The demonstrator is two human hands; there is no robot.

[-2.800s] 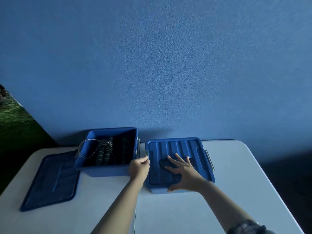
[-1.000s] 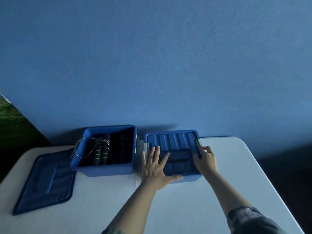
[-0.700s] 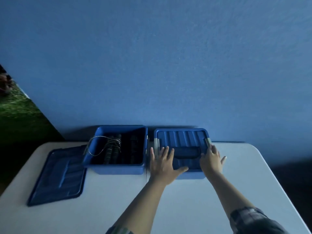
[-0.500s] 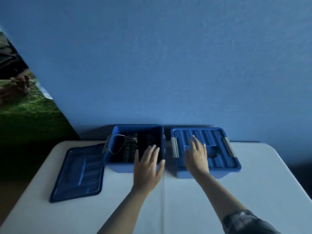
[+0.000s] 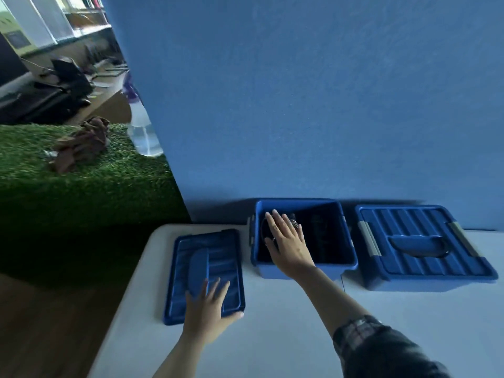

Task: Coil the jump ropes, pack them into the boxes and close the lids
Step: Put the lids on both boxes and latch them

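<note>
jump rope [image 5: 294, 222] mostly hidden beneath right hand [image 5: 289, 244], dark box interior

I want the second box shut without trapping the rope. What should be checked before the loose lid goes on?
1. Closed box lidded with both latches down: ok.
2. Left hand on the loose lid: ok, fingers flat on it, not yet gripping.
3. Right hand out of the open box: not ok, it reaches inside.
4. Jump rope fully below the rim: cannot tell, the hand hides it.
5. Lid lined up over the box: not ok, it lies on the table beside it.
</note>
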